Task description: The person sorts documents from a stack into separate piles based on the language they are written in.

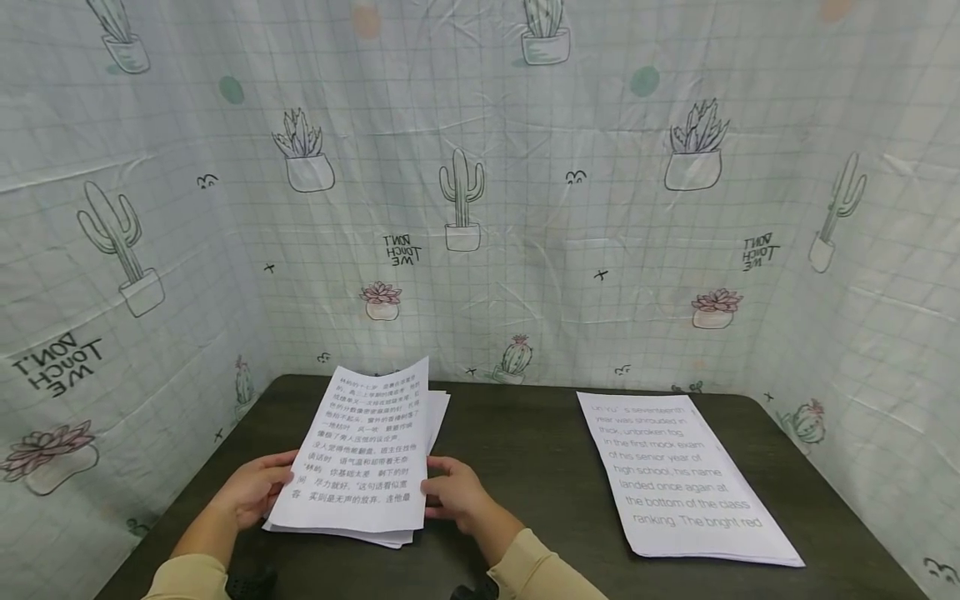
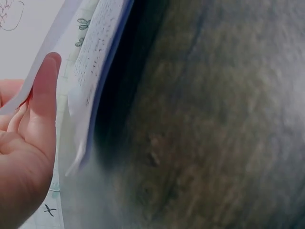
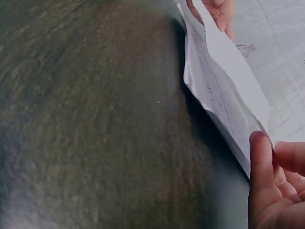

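Note:
Both hands hold a white sheet of paper printed with Chinese text, its far corners curving upward. My left hand pinches the sheet's left edge. On the opposite edge, my right hand has the paper between thumb and fingers. Beneath it lies a stack of printed sheets, mostly covered in the head view. In the left wrist view a gap shows between the lifted sheet and the stack. The right wrist view also shows the lifted sheet raised above the stack.
A second paper stack, printed in English, lies on the right of the dark table. A curtain with cactus drawings surrounds the table at the back and both sides.

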Demonstrator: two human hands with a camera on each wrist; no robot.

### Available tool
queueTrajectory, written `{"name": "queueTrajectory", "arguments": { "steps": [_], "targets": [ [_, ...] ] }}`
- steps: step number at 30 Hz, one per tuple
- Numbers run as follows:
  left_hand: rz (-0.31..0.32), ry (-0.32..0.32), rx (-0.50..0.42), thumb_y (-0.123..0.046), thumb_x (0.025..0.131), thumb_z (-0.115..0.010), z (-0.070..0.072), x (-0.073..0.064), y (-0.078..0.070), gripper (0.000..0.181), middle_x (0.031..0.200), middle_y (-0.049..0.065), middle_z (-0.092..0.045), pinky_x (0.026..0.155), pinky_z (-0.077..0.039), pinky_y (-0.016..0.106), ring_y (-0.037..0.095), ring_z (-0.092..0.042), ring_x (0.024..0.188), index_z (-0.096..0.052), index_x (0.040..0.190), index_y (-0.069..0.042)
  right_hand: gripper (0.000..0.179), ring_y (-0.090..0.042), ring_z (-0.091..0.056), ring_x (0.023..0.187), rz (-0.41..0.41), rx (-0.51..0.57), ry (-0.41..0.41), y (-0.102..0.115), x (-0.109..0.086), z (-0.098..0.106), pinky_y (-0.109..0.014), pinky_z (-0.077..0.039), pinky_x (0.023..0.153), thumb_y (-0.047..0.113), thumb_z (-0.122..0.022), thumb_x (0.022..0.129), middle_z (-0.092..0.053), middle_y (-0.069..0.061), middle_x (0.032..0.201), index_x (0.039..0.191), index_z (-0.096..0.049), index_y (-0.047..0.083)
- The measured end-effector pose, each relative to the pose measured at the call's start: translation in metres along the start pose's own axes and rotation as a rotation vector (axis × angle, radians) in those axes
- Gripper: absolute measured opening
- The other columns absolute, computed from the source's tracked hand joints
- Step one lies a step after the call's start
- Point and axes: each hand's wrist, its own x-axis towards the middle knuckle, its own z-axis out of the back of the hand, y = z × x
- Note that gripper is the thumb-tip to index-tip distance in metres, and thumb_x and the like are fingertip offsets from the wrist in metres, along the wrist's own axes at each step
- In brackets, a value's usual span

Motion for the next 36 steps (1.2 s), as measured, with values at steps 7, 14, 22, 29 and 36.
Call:
{"name": "queueTrajectory", "arguments": {
  "steps": [7,14,22,29,36],
  "targets": [
    [0.000,-0.034,0.051,-0.002,0.100,-0.047,0.000,-0.001,0.004,0.052,0.101,0.001,-0.071,0.072,-0.059,0.034,0.014,-0.068,0.084,-0.029,0.147,0.012,0.047,-0.015,-0.065,0.071,-0.018,-0.039,-0.035,-0.003,-0.002,-0.004,-0.030,-0.058,0.060,-0.003,-0.059,0.087,-0.067,-0.010,0.089,0.134,-0.053,-0.003],
    [-0.003,-0.062,0.094,-0.004,0.100,-0.048,-0.001,-0.001,0.005,0.050,0.108,0.008,-0.070,0.072,-0.058,0.033,0.014,-0.067,0.085,-0.033,0.145,0.012,0.046,-0.014,-0.064,0.069,-0.034,-0.059,-0.050,-0.003,-0.004,-0.007,-0.029,-0.058,0.059,-0.002,-0.060,0.088,-0.067,-0.011,0.089,0.134,-0.053,-0.004],
    [-0.012,-0.066,0.121,-0.011,0.101,-0.050,-0.004,-0.001,0.006,0.054,0.127,0.024,-0.061,0.075,-0.058,0.030,0.010,-0.065,0.088,-0.031,0.146,0.013,0.043,-0.012,-0.060,0.064,-0.043,-0.073,-0.073,-0.005,-0.007,-0.004,-0.026,-0.056,0.055,0.000,-0.062,0.089,-0.065,-0.008,0.084,0.131,-0.054,-0.006],
    [-0.056,-0.069,0.232,-0.014,0.103,-0.046,-0.005,-0.005,-0.005,0.054,0.147,0.036,-0.035,0.102,-0.050,0.047,0.038,-0.057,0.122,-0.028,0.146,0.014,0.041,-0.013,-0.061,0.065,-0.048,-0.111,-0.072,0.001,-0.008,0.005,-0.029,-0.057,0.057,0.005,-0.061,0.091,-0.066,-0.010,0.083,0.130,-0.054,-0.007],
    [-0.128,-0.113,0.483,-0.017,0.102,-0.040,-0.038,-0.003,-0.038,0.054,0.148,0.036,-0.033,0.110,-0.037,0.059,0.048,-0.041,0.131,-0.029,0.146,0.012,0.043,-0.022,-0.069,0.082,0.014,-0.254,-0.056,0.018,-0.001,0.037,-0.039,-0.061,0.069,0.011,-0.058,0.095,-0.068,-0.024,0.109,0.133,-0.051,-0.008]
  ]
}}
